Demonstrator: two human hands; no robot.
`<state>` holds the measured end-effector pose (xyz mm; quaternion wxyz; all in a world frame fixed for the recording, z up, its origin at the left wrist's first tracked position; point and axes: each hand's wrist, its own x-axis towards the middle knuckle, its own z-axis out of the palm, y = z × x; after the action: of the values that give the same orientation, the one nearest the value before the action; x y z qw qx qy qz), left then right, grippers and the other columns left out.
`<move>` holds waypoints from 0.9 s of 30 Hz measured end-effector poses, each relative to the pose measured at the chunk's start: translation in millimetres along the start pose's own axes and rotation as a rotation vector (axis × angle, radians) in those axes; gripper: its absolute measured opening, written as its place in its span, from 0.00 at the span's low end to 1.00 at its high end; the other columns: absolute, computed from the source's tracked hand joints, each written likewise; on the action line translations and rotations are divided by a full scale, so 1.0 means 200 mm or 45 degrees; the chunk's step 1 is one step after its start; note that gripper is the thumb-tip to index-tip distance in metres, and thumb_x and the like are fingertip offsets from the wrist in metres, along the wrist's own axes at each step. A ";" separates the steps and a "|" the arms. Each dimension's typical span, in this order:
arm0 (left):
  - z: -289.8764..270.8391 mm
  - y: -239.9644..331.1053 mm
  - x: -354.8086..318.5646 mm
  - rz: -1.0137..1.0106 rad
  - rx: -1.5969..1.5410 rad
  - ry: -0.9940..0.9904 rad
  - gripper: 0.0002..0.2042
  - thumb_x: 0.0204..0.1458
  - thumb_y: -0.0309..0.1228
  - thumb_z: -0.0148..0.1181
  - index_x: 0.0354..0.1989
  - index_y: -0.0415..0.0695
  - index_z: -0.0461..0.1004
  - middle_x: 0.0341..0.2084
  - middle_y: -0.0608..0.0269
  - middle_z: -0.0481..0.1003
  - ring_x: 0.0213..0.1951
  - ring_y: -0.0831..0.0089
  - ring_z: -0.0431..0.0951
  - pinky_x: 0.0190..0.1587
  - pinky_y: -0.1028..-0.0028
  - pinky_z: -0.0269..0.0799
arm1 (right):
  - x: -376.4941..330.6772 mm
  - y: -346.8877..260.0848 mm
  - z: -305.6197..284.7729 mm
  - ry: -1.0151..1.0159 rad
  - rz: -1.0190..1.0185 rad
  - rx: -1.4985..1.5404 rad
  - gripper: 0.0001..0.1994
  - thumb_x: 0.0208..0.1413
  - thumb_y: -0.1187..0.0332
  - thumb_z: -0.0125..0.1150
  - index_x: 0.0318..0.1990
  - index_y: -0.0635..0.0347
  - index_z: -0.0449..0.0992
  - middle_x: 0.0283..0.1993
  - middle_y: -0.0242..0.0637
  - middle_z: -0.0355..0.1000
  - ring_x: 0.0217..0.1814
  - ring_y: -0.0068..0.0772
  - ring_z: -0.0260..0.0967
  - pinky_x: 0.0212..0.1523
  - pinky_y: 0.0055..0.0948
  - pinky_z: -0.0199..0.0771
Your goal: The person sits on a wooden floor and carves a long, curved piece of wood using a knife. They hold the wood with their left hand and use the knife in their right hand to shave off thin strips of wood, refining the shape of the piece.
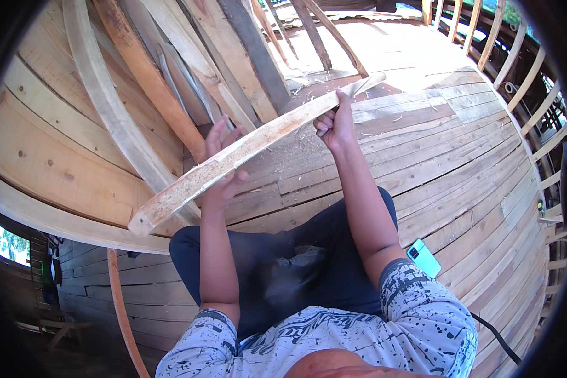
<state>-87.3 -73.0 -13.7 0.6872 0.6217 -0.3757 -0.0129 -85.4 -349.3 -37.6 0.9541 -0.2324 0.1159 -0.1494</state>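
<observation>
A long, slightly curved wooden piece [258,143] slants across in front of me, its near end low at the left and its far end up at the right. My right hand [336,126] is closed round it close to the far end, thumb on the upper edge. A small dark bit shows at the curled fingers; I cannot make out what it is. Behind the middle of the wood is my left hand [223,187], its fingers spread and partly hidden. Whether its palm touches the wood is unclear.
Curved ribs [101,82] and upright planks [233,57] stand at the left against a planked wall. Wood shavings [309,94] litter the plank floor [422,154]. A light-blue phone [424,258] lies by my right elbow. A row of ribs [521,88] lines the right side.
</observation>
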 end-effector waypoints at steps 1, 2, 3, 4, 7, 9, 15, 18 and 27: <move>0.00 -0.04 -0.02 -0.181 0.083 0.023 0.47 0.43 0.50 0.75 0.70 0.50 0.55 0.69 0.57 0.56 0.68 0.57 0.60 0.68 0.54 0.58 | -0.01 -0.08 0.08 -0.021 -0.109 -0.055 0.17 0.65 0.50 0.46 0.31 0.52 0.63 0.17 0.23 0.49 0.14 0.18 0.41 0.15 0.24 0.43; -0.05 -0.12 -0.06 -0.436 0.437 -0.251 0.46 0.45 0.50 0.73 0.70 0.49 0.55 0.68 0.55 0.58 0.68 0.58 0.61 0.68 0.58 0.59 | -0.01 -0.16 0.13 -0.006 -0.217 -0.116 0.17 0.66 0.50 0.44 0.33 0.53 0.65 0.18 0.25 0.53 0.14 0.18 0.41 0.15 0.24 0.43; -0.09 -0.20 -0.10 -0.689 0.800 -0.520 0.45 0.47 0.49 0.72 0.71 0.47 0.55 0.67 0.54 0.60 0.68 0.59 0.62 0.67 0.61 0.60 | -0.04 -0.23 0.22 -0.036 -0.302 -0.211 0.18 0.66 0.49 0.44 0.34 0.54 0.66 0.18 0.25 0.55 0.14 0.18 0.44 0.15 0.24 0.44; -0.08 -0.24 -0.13 -0.826 0.954 -0.812 0.41 0.50 0.49 0.69 0.70 0.46 0.58 0.66 0.53 0.63 0.67 0.60 0.63 0.66 0.64 0.61 | -0.05 -0.29 0.31 -0.028 -0.405 -0.293 0.19 0.66 0.49 0.47 0.29 0.52 0.63 0.16 0.23 0.49 0.13 0.17 0.42 0.15 0.23 0.43; -0.08 -0.32 -0.19 -1.051 0.874 -1.250 0.32 0.55 0.45 0.65 0.66 0.44 0.65 0.61 0.52 0.69 0.63 0.62 0.68 0.65 0.68 0.64 | -0.03 -0.40 0.52 -0.054 -0.609 -0.496 0.22 0.64 0.48 0.54 0.24 0.53 0.63 0.14 0.21 0.47 0.12 0.16 0.45 0.13 0.22 0.44; -0.07 -0.32 -0.19 -1.034 0.604 -1.293 0.28 0.57 0.43 0.63 0.64 0.44 0.68 0.59 0.53 0.72 0.61 0.64 0.71 0.64 0.69 0.65 | 0.01 -0.45 0.65 -0.102 -0.779 -0.694 0.22 0.63 0.49 0.56 0.23 0.52 0.62 0.14 0.22 0.50 0.11 0.16 0.48 0.12 0.22 0.43; -0.14 -0.04 -0.10 -0.731 0.342 -1.012 0.23 0.60 0.36 0.61 0.62 0.43 0.68 0.53 0.57 0.76 0.56 0.70 0.74 0.61 0.71 0.68 | 0.06 -0.42 0.89 -0.455 -0.819 -1.321 0.22 0.59 0.47 0.62 0.34 0.60 0.71 0.20 0.26 0.61 0.19 0.17 0.56 0.19 0.22 0.54; -0.24 0.05 -0.11 -0.622 0.248 -0.748 0.25 0.59 0.35 0.61 0.64 0.42 0.65 0.54 0.56 0.75 0.56 0.69 0.74 0.60 0.70 0.69 | 0.07 -0.26 0.97 -0.608 -0.886 -1.820 0.30 0.55 0.41 0.62 0.43 0.67 0.75 0.32 0.36 0.72 0.37 0.29 0.69 0.37 0.31 0.68; -0.30 -0.09 -0.11 -0.069 0.326 0.105 0.54 0.49 0.33 0.71 0.74 0.43 0.32 0.70 0.38 0.48 0.72 0.47 0.49 0.71 0.57 0.48 | 0.01 0.21 0.85 -1.161 -0.552 -2.311 0.30 0.57 0.42 0.62 0.44 0.66 0.69 0.40 0.51 0.73 0.45 0.44 0.72 0.46 0.38 0.69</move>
<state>-62.8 -15.6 -36.4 0.6164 0.7142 -0.3289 0.0422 -24.7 -244.4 88.4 0.3263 -0.9136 -0.2315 -0.0722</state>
